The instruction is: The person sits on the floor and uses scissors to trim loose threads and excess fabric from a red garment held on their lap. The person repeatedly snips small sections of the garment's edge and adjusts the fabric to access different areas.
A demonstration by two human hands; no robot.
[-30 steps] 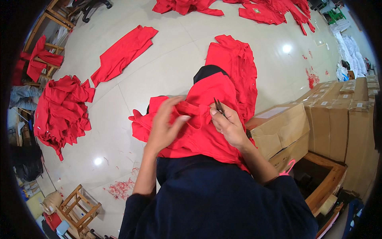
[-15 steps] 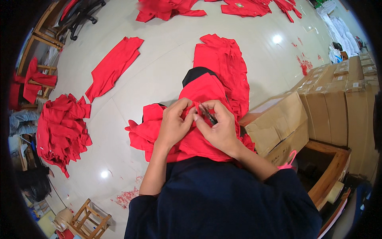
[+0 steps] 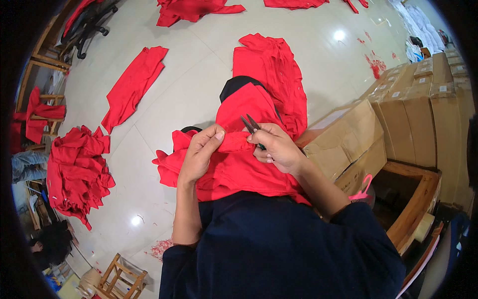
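A red garment [image 3: 234, 172] lies bunched across my lap. My left hand [image 3: 201, 152] pinches one end of a folded strip of it, thumb on top. My right hand [image 3: 279, 149] is closed around small dark thread snips [image 3: 251, 124], whose two blades point up and to the left, slightly apart. The fingers of that same hand also hold the other end of the strip, so the cloth is stretched between my hands. The snips' grip is mostly hidden in the palm.
Red garments lie on the floor ahead [image 3: 274, 65], at the far left [image 3: 134, 87] and in a left-hand heap [image 3: 79, 174]. Cardboard boxes [image 3: 418, 124] stand on the right beside a wooden frame [image 3: 423, 199]. A wooden stool [image 3: 119, 276] is at lower left.
My hands have moved apart, drawing the cloth strip out between them. The snips have turned from pointing into the cloth to pointing upward. The view has shifted slightly.
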